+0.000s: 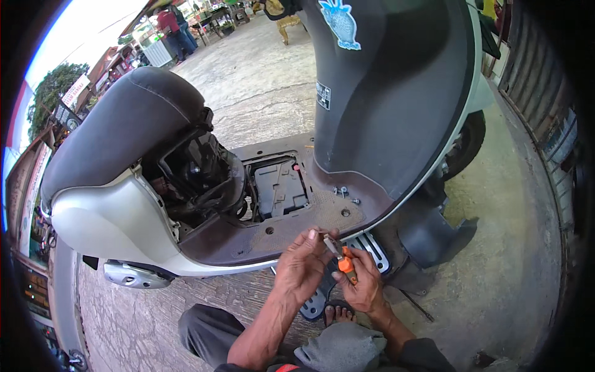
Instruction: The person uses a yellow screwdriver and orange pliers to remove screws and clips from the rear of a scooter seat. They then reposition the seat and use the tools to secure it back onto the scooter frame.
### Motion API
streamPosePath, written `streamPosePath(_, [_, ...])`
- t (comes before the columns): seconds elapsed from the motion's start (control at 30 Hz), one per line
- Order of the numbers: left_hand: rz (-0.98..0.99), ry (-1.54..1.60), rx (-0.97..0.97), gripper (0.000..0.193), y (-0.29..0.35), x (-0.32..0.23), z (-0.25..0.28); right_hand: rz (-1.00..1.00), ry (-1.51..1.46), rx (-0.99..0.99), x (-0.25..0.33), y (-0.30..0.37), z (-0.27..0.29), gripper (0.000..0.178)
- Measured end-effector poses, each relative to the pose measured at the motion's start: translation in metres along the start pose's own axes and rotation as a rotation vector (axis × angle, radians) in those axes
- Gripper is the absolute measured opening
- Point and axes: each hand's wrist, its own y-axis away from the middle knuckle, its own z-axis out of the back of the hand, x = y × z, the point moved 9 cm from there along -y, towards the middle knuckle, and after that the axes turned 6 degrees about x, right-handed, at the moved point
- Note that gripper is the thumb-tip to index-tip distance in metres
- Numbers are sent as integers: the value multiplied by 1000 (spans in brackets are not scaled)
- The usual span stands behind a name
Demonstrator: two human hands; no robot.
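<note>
In front of the scooter's floorboard (291,230), my two hands meet close together. My right hand (364,284) is closed round pliers with orange handles (346,265). Their metal jaws (332,245) point up and left towards my left fingertips. My left hand (301,266) is closed in a pinch beside the jaws, and whatever it holds is too small to make out. Beyond them, an open compartment in the floorboard shows a grey battery cover (280,191). Several loose bolts (341,191) lie on the floorboard to its right.
The scooter's seat (124,118) stands left, over an open dark cavity (198,167). A grey front panel (396,87) rises at right. A dark plastic part (437,235) and a screwdriver-like rod (418,306) lie on the ground. Two people (170,28) stand far off.
</note>
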Motion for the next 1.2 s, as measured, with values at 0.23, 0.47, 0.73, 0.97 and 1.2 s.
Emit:
streamPosePath(0.23, [-8,81,-62,16,5,9,-7,55,-16,-80,3,-3,-2,50])
streamPosePath(0.47, [-29,128,-90,16,7,20,-9,67,71,-143,5,-2,7,40])
streamPosePath(0.73, [-143,29,-198,12,16,16,-11,12,5,-134,-6,0,-4,22])
streamPosePath(0.97, [-145,-24,-136,12,10,15,-9,-32,40,-148,-7,3,5,31])
streamPosePath(1.2, [-308,-323,-174,13,6,-5,0,-150,-190,30,-3,1,1,39])
